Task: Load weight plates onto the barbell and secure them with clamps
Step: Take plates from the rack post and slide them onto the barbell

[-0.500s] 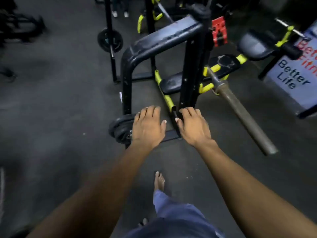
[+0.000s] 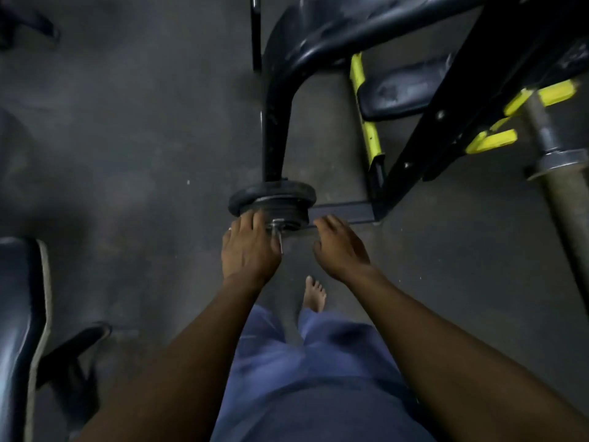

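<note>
A stack of black weight plates (image 2: 274,197) hangs on a short metal peg (image 2: 279,232) at the foot of a black rack. My left hand (image 2: 248,250) lies over the left front of the stack, fingers around the nearest plate's rim and thumb beside the peg. My right hand (image 2: 341,247) hovers at the stack's right edge with its fingers curled and apart, holding nothing. The bare barbell sleeve (image 2: 565,202) and its steel collar (image 2: 557,161) jut out at the far right, resting on yellow hooks (image 2: 492,140).
The rack's curved black tube (image 2: 275,122) rises right behind the plates, and a base bar (image 2: 344,212) runs to the right. A bench pad (image 2: 401,90) sits behind it. Another padded bench (image 2: 16,314) and a dark sandal (image 2: 79,342) are at the left. My bare foot (image 2: 314,295) stands on the floor.
I have bent lower and closer to the plates. Both hands dropped from above the stack; the left now lies on the front plate, the right is at its right edge.
</note>
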